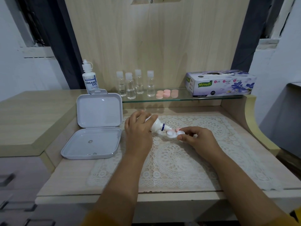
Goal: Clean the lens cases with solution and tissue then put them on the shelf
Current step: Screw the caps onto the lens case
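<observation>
We see the white lens case (pixel 175 133) lying open on the lace mat (pixel 179 160) near the middle of the desk, its two round wells facing up, with a pink cap (pixel 178 129) just beyond it. Our right hand (pixel 197 138) pinches the right end of the case between thumb and forefinger, steadying it on the mat. Our left hand (pixel 138 129) is wrapped around a small white solution bottle (pixel 158 125), tipped on its side so the nozzle with its blue ring points right and sits just over the left well of the case. To the left of the mat, an open white plastic box (pixel 96 128) stands with its lid propped up, and a few small items we cannot make out lie in its tray. Farther back, a glass shelf (pixel 179 99) runs across the desk. On it, from left to right, stand four small clear bottles (pixel 135 84) with white caps, then a group of pink caps (pixel 166 93), then a purple tissue box (pixel 219 84) printed with flowers. At the far left, beside the box lid, a second solution bottle (pixel 89 77) marked DREAM EYE stands upright on the wooden ledge (pixel 32 111).
</observation>
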`<action>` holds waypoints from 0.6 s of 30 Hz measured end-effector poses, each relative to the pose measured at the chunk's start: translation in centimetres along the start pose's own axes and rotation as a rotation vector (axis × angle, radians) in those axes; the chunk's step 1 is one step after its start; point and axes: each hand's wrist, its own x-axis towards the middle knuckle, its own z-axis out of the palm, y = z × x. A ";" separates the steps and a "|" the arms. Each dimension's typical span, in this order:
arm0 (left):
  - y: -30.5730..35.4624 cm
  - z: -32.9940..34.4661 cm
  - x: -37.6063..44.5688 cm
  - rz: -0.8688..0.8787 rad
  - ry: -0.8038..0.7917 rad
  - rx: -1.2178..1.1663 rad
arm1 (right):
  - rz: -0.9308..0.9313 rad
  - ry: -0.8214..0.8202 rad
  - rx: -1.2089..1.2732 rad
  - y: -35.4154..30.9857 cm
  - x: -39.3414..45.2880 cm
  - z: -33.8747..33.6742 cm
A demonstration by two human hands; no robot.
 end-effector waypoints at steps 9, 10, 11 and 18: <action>-0.1 0.2 0.0 -0.007 -0.012 0.000 | 0.011 -0.002 0.007 0.1 0.0 0.0; -0.1 0.2 0.0 -0.008 -0.011 -0.001 | 0.011 -0.004 0.008 0.1 0.0 0.0; -0.1 0.2 0.0 -0.011 -0.010 -0.001 | 0.011 -0.004 0.008 0.1 0.1 0.0; -0.1 0.1 0.0 -0.008 -0.004 0.007 | 0.007 -0.004 0.013 0.2 0.1 0.0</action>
